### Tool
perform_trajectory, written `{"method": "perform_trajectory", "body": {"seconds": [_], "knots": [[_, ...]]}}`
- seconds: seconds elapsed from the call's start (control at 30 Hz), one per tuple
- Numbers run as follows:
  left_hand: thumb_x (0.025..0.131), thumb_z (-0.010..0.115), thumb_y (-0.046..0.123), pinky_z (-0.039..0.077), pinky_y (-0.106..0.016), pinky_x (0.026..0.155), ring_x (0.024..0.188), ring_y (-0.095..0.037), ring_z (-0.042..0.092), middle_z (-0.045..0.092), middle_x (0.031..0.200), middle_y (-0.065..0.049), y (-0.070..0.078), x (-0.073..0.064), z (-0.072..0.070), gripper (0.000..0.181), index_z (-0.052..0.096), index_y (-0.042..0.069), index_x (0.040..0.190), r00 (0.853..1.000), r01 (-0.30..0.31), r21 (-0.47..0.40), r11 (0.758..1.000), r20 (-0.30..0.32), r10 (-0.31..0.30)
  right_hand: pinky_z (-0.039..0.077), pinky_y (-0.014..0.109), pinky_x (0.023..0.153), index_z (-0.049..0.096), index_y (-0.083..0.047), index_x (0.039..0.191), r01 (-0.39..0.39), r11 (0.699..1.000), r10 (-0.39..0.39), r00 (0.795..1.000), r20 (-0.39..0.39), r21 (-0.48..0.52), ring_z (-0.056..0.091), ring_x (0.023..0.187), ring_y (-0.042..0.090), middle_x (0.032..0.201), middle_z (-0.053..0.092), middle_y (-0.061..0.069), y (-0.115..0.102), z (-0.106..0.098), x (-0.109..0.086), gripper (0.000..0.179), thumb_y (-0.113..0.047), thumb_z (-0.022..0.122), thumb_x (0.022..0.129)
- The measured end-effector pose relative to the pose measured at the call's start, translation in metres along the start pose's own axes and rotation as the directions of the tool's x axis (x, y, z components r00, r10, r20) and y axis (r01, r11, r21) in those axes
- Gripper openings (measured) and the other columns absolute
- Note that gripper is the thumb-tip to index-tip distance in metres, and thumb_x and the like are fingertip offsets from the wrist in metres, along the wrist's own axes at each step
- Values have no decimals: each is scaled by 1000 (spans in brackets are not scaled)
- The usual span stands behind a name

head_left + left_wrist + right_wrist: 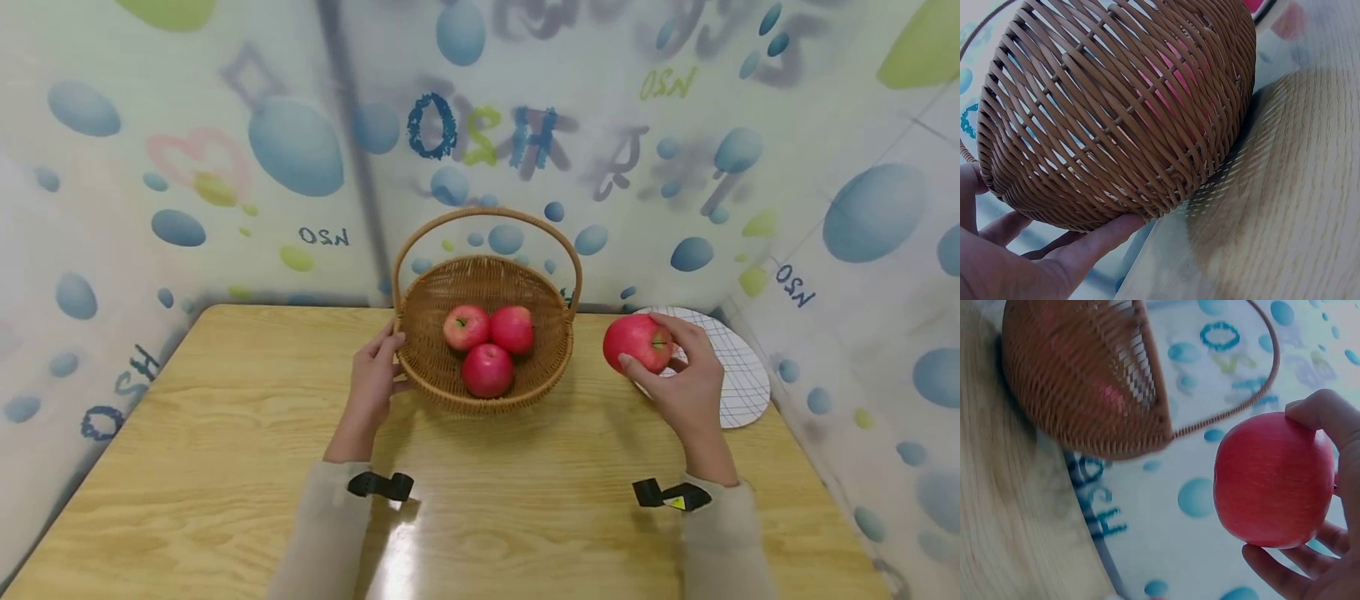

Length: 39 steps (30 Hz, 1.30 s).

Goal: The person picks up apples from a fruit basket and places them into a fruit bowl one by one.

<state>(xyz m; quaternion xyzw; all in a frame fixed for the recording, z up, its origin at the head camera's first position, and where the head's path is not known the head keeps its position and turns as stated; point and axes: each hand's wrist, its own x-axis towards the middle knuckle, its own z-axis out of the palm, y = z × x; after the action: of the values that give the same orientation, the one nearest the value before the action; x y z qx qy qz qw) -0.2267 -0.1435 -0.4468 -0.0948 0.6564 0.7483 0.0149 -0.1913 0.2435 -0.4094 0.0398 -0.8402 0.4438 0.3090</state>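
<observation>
A brown wicker basket (483, 408) with a tall arched handle stands at the back of the table. Three red apples (487, 371) lie together inside it; through the weave in the left wrist view, red shows. My left hand (372, 367) holds the basket's left side, thumb at the rim and fingers spread along the outer wall (1085, 247). Right of the basket, my right hand (686, 379) grips another red apple (636, 342) between thumb and fingers, raised over the left edge of a plate. That apple (1272, 481) has its stem side toward my palm.
The white plate (742, 387) with dark grid lines lies at the table's back right, partly behind my right hand. A patterned wall covering (292, 242) rises directly behind the wooden table (247, 417). Both wrists wear black straps (671, 495).
</observation>
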Motion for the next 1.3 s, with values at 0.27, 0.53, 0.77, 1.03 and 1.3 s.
{"method": "perform_trajectory", "body": {"seconds": [0.27, 0.53, 0.77, 1.03, 1.3], "knots": [[105, 47, 34, 60, -25, 64, 127, -43, 59, 40, 160, -13, 2, -3, -1, 52, 38, 30, 157, 1000, 5, 6, 1000, -10, -5, 41, 1, 73, 68, -11, 130, -39, 993, 33, 998, -56, -111, 47, 108, -7, 123, 64, 12, 24, -13, 5, 58, -13, 87, 75], [106, 46, 33, 60, -25, 64, 126, -43, 60, 41, 160, -13, 3, -2, -1, 52, 39, 30, 157, 1000, -8, 8, 1000, -1, 8, 35, 4, 78, 66, -6, 132, -133, 966, 127, 991, -41, -221, 53, 119, 26, 128, 61, 19, 49, -17, 4, 59, -22, 85, 79], [106, 47, 33, 61, -25, 65, 127, -43, 59, 40, 160, -13, 3, -2, 0, 52, 38, 29, 157, 1000, -6, 0, 1000, -1, 6, 51, 45, 90, 63, -5, 137, -230, 943, 237, 972, 0, -242, 52, 123, 35, 132, 58, 21, 66, -18, 0, 62, -25, 83, 82], [105, 48, 34, 61, -25, 64, 122, -40, 63, 44, 158, -14, 2, -4, 0, 51, 41, 30, 156, 1000, -6, 6, 1000, -25, 6, 50, 63, 98, 59, -2, 140, -253, 927, 276, 960, 47, -277, 48, 127, 41, 136, 53, 25, 77, -17, 1, 67, -27, 82, 83], [105, 47, 34, 60, -25, 63, 124, -41, 61, 44, 158, -15, 2, -5, 2, 51, 40, 31, 156, 1000, 0, 20, 1000, -18, 1, 48, 64, 102, 50, 0, 146, -317, 894, 353, 933, 63, -317, 48, 127, 44, 139, 52, 28, 85, -15, -3, 76, -32, 81, 84]]}}
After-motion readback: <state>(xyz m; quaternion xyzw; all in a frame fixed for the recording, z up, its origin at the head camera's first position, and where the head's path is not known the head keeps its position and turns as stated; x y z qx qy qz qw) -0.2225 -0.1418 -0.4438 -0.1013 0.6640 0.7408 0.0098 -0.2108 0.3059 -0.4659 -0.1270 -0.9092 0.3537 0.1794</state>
